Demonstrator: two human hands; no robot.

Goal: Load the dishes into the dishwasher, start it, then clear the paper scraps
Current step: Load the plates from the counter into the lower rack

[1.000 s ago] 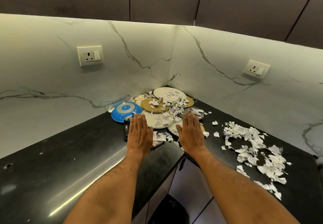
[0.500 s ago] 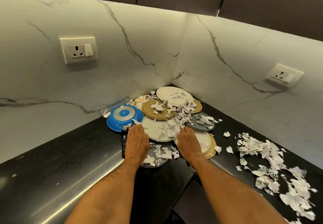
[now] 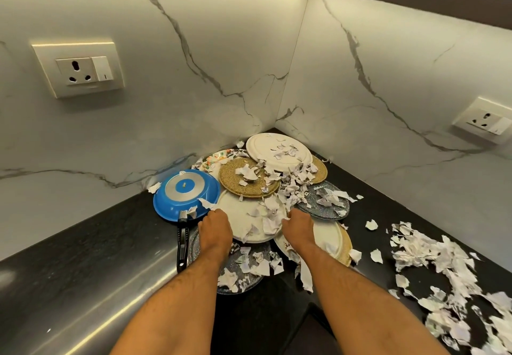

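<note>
Both forearms are cut off by the bottom edge. The fingers of the left hand (image 3: pixel 214 232) curl out of sight at the near rim of the cream plate (image 3: pixel 243 216), so the grip cannot be judged. The right hand (image 3: pixel 297 230), at that plate's right rim, hides its fingers among paper scraps (image 3: pixel 279 185). Plates beneath the cream plate show only as slivers. To its right, the scrap pile (image 3: pixel 432 255) blurs and runs off the lower right corner. Left of the plate, the black pan handle (image 3: pixel 182 241) is partly covered by the blue pan (image 3: pixel 185 194).
</note>
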